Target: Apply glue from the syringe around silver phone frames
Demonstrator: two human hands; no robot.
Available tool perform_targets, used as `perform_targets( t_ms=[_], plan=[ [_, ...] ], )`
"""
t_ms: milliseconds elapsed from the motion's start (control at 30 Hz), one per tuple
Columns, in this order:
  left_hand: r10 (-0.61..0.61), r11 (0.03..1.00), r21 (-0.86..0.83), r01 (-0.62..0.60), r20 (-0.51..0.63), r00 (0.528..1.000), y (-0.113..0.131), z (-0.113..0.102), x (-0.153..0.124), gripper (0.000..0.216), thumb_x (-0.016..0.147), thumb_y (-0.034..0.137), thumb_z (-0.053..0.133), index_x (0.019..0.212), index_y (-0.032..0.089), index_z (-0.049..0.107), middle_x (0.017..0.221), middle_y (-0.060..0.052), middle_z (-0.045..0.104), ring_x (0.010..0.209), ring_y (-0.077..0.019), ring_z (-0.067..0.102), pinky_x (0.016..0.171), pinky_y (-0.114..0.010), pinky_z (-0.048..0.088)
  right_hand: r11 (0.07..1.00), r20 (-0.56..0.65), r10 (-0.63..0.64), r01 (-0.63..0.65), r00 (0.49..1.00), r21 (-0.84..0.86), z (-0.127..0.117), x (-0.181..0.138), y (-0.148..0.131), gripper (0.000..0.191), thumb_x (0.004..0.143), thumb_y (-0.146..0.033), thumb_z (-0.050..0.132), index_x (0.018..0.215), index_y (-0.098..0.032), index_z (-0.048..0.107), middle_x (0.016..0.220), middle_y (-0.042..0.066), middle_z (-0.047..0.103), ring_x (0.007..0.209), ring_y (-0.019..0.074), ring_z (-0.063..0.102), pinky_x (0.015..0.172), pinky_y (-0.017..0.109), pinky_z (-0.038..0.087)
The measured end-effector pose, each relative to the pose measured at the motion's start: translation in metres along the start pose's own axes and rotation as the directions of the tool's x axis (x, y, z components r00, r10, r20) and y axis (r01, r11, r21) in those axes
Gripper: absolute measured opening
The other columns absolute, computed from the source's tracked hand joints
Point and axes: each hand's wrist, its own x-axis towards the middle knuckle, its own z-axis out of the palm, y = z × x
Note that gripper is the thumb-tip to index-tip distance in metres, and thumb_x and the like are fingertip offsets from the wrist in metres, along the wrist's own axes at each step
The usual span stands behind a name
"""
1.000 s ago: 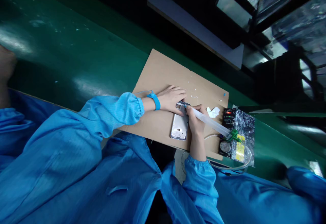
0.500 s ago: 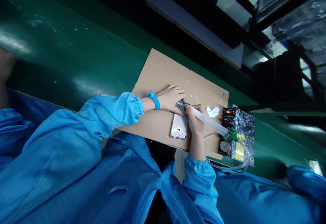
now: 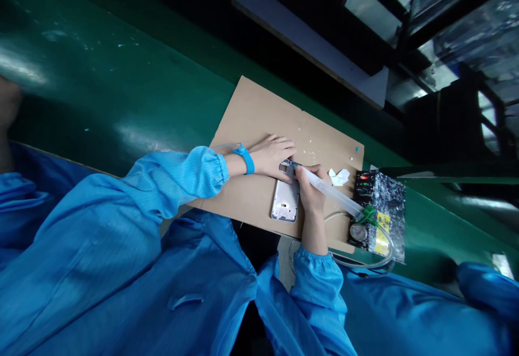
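Observation:
A silver phone frame [image 3: 285,203] lies flat on a sheet of cardboard [image 3: 243,113], one end toward my body. My left hand [image 3: 272,157], with a blue wrist strap [image 3: 244,158] at its wrist, grips the far end of the frame between thumb and fingers. In my right hand [image 3: 311,189] is a translucent dispensing syringe [image 3: 334,195], held like a pen. Its blue tip rests at or just over the frame's upper part, close to my left fingers; actual contact cannot be made out. A green cap [image 3: 368,214] joins the syringe to a clear tube [image 3: 391,245].
Right of the cardboard stands a paint-spattered dispenser box [image 3: 389,199] with a gauge [image 3: 358,232] and a red light. Crumpled white tissue [image 3: 339,177] and a small blue cap [image 3: 357,149] lie nearby. A shelf [image 3: 308,37] runs behind. Other people's blue sleeves [image 3: 486,291] show at both sides.
The syringe's green-capped back end and its tube have shifted slightly left. Both hands and the phone frame stay almost exactly where they were.

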Motion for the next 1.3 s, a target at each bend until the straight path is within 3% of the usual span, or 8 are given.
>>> perform_targets(
  t_ms=[833, 1133, 1300],
  plan=[
    [0.003, 1.0, 0.008, -0.003, -0.004, 1.0, -0.001, 0.001, -0.001, 0.056, 0.099, 0.075, 0.077, 0.117, 0.023, 0.073, 0.133, -0.013, 0.078, 0.132, -0.036, 0.066, 0.116, -0.049, 0.043, 0.999, -0.036, 0.008, -0.006, 0.999, 0.046, 0.002, -0.002, -0.004, 0.059, 0.09, -0.077, 0.09, 0.076, -0.025, 0.065, 0.07, 0.003, 0.073, 0.065, 0.0208, 0.064, 0.061, 0.033, 0.05],
    [0.014, 0.999, 0.029, -0.014, -0.018, 1.0, -0.003, 0.003, -0.001, 0.055, 0.099, 0.073, 0.078, 0.117, 0.022, 0.073, 0.131, -0.013, 0.078, 0.128, -0.0358, 0.067, 0.114, -0.05, 0.044, 0.997, -0.032, 0.004, -0.002, 0.999, 0.08, 0.0, -0.003, -0.001, 0.056, 0.092, -0.073, 0.091, 0.078, -0.025, 0.065, 0.072, 0.002, 0.074, 0.067, 0.0196, 0.066, 0.064, 0.031, 0.051],
    [0.024, 0.999, 0.023, -0.024, -0.023, 0.999, -0.003, 0.005, -0.002, 0.054, 0.098, 0.073, 0.08, 0.117, 0.023, 0.074, 0.13, -0.013, 0.079, 0.129, -0.0359, 0.067, 0.114, -0.05, 0.045, 0.99, -0.084, 0.067, -0.056, 0.994, 0.129, -0.003, -0.001, 0.006, 0.047, 0.093, -0.062, 0.088, 0.08, -0.026, 0.062, 0.069, -0.002, 0.072, 0.066, 0.0183, 0.066, 0.071, 0.031, 0.053]
  ],
)
